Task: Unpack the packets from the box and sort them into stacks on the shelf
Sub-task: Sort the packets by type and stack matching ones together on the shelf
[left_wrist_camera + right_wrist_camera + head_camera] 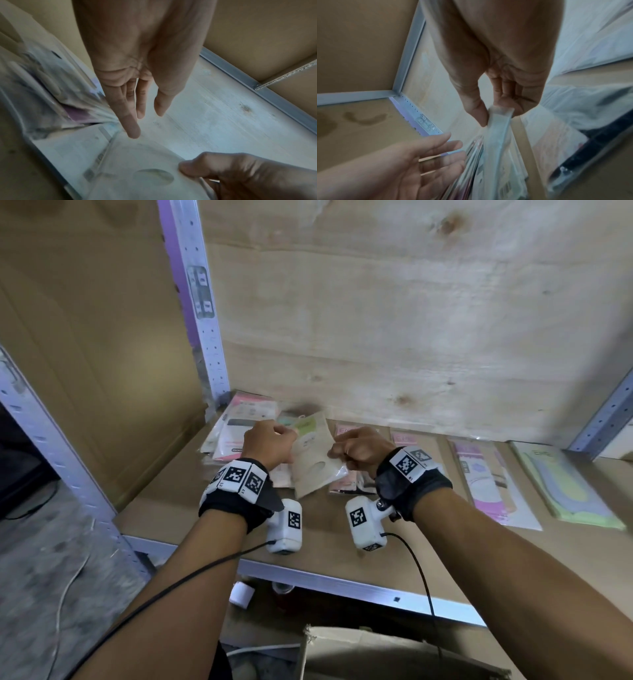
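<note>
A beige packet [315, 463] with an oval window hangs tilted above the brown shelf board [185, 508]. My right hand [363, 451] pinches its right edge between thumb and curled fingers; the right wrist view shows that hand [498, 116] gripping the packet [498, 135], apparently with more packets below it. My left hand [270, 445] is at the packet's left edge. In the left wrist view my left hand [142, 112] has straight fingers, the index tip touching the packet [137, 162]. The open cardboard box [376, 652] stands below the shelf front.
Packets lie in rows along the back of the shelf: a pink and white pile [239, 426] at left, pink ones [352, 484] under my hands, a purple one [486, 477] and a green stack [565, 484] at right. A metal upright [202, 313] stands at back left.
</note>
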